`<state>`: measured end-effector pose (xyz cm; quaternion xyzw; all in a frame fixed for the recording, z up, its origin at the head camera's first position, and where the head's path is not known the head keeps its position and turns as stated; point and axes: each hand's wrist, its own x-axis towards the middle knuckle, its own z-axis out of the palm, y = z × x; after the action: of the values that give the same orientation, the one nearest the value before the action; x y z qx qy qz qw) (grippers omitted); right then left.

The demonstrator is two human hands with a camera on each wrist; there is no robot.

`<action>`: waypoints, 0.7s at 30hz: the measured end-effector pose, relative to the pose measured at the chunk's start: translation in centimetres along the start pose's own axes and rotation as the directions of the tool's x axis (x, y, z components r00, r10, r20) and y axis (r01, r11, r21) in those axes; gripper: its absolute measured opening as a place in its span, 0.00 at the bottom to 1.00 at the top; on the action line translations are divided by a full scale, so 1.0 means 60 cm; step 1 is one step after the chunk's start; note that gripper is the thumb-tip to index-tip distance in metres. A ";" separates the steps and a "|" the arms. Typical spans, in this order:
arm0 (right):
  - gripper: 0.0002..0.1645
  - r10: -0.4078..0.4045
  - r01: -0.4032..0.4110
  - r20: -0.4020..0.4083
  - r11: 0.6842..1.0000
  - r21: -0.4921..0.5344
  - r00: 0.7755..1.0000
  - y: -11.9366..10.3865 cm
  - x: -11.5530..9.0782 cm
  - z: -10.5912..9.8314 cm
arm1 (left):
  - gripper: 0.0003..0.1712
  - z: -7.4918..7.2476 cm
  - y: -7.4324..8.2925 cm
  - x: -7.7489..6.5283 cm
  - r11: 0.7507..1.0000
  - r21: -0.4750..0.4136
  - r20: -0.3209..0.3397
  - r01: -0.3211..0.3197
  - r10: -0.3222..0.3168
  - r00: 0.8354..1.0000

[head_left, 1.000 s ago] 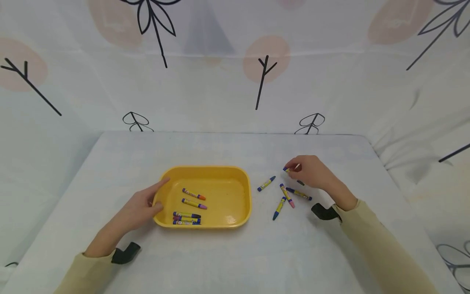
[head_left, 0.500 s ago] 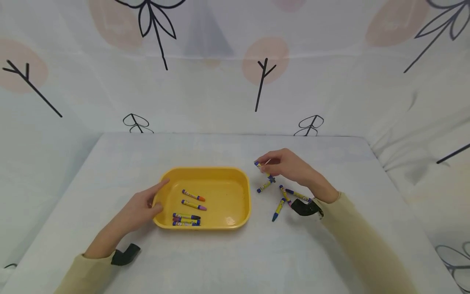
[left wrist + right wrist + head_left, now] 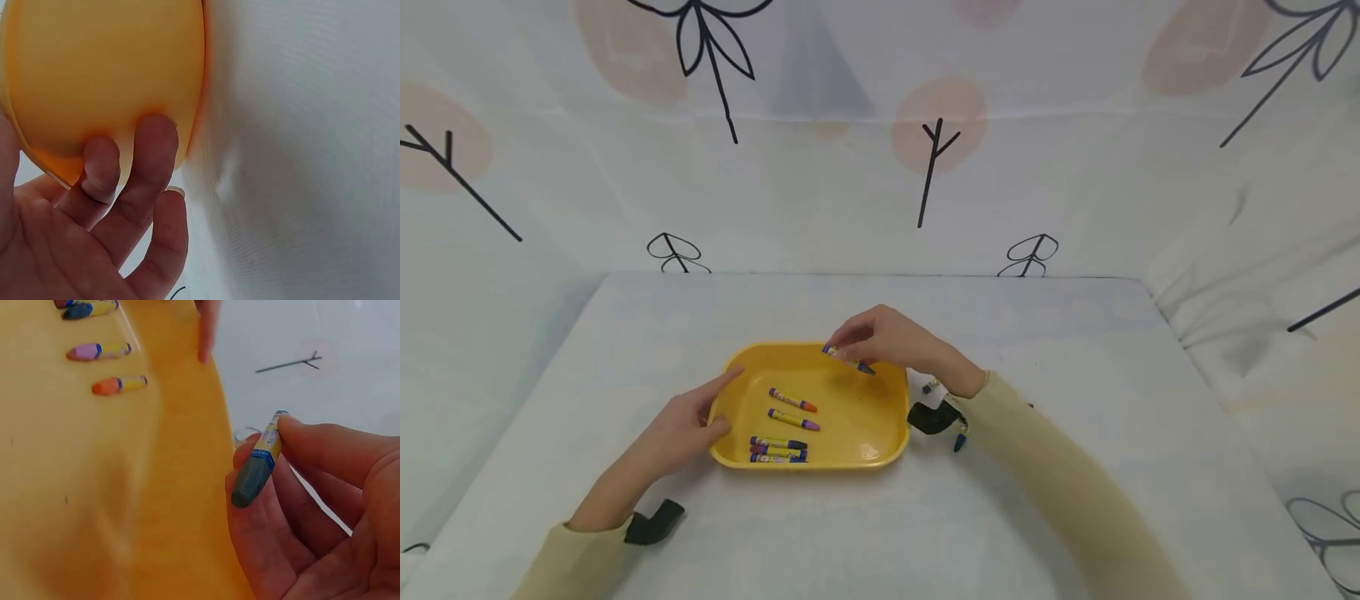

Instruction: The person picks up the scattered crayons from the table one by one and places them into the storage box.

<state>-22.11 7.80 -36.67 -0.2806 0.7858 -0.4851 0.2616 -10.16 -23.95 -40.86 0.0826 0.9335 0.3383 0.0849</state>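
A yellow tray point(image 3: 857, 417) stands on the table, its left end held by my left hand point(image 3: 677, 429). In the left wrist view, fingertips point(image 3: 155, 134) of that hand press the tray's outer wall. My right hand point(image 3: 898, 337) is above the tray's back right part, pinching a dark green crayon point(image 3: 253, 475) between thumb and fingers, its coloured tip pointing away from the hand. Inside the tray lie an orange crayon point(image 3: 793, 400), a pink-purple crayon point(image 3: 793, 419) and a small group of crayons point(image 3: 778, 443) along the front wall.
Right of the tray, a blue-tipped crayon point(image 3: 960, 440) and another crayon point(image 3: 929, 386) lie on the white table point(image 3: 820, 533), partly hidden by the right wrist and its black strap point(image 3: 934, 417). A patterned cloth point(image 3: 820, 200) hangs behind the table.
My right hand has carried the dark green crayon leftward from the loose crayons on the table to over the tray. The left hand and tray have stayed put.
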 end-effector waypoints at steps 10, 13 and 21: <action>0.12 0.000 0.002 0.018 0.994 -0.114 1.000 -0.016 0.050 0.066 | 0.42 0.002 -0.003 -0.001 1.000 -0.001 -0.004 0.008 -0.008 1.000; 0.10 0.012 -0.009 0.018 0.988 -0.155 1.000 -0.014 0.057 0.078 | 0.42 0.001 -0.001 -0.001 1.000 -0.003 -0.001 0.012 -0.012 1.000; 0.09 0.036 -0.036 -0.003 0.965 -0.260 0.999 -0.006 0.066 0.100 | 0.42 0.002 -0.002 0.001 1.000 0.008 -0.006 0.001 -0.001 1.000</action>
<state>-20.76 1.21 -39.24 -0.2985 0.8474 -0.3727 0.2320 -10.21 -23.95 -41.06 0.0812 0.9351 0.3350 0.0819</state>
